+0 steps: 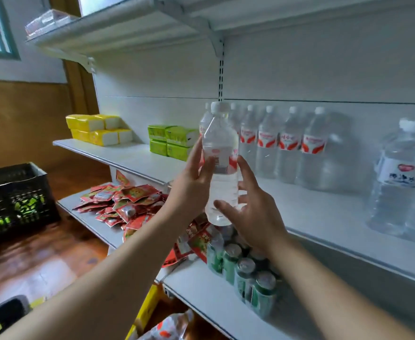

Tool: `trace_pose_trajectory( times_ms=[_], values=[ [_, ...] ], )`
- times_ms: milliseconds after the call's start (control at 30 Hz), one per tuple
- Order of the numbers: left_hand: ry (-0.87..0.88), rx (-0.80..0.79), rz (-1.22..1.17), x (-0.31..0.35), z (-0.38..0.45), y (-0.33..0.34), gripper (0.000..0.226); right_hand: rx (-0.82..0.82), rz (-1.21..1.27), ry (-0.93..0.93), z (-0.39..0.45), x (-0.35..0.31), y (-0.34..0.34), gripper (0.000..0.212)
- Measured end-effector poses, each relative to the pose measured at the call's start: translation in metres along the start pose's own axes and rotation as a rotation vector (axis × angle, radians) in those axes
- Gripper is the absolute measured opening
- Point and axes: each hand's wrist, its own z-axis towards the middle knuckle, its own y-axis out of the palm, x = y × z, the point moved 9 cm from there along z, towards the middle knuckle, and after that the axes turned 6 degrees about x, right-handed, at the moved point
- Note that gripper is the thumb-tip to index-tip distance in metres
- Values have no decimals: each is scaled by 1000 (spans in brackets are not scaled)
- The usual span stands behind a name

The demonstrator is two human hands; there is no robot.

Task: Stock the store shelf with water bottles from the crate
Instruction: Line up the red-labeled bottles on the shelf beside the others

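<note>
You hold 1 water bottle [220,165] upright between both hands, in front of the middle shelf [324,212] and not yet set down. Your left hand [191,185] wraps it at the label; your right hand [248,207] cups the lower body, fingers curled round it. Beyond your grip stands a row of bottles [282,146], at least 5 caps showing, so the stocking looks well under way. Bare shelf lies to the right of that row, before the larger jugs [403,177]. The black crate [15,204] sits on the floor, far left of and below your grip. Its sides hide whatever is inside, so you cannot tell how many bottles remain. The row is blurred, making its exact count uncertain.
</note>
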Motion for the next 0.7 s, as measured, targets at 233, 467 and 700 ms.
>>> trace_pose_trajectory(
  times_ms=[233,467,700],
  values=[
    [-11,-51,144,-38,41,22,54,81,-88,59,50,44,9,96],
    [-8,54,284,-66,75,33,68,96,-167,138,77,73,40,101],
    [-70,-12,158,-97,109,25,49,-176,-110,195,97,105,63,102]
  ],
)
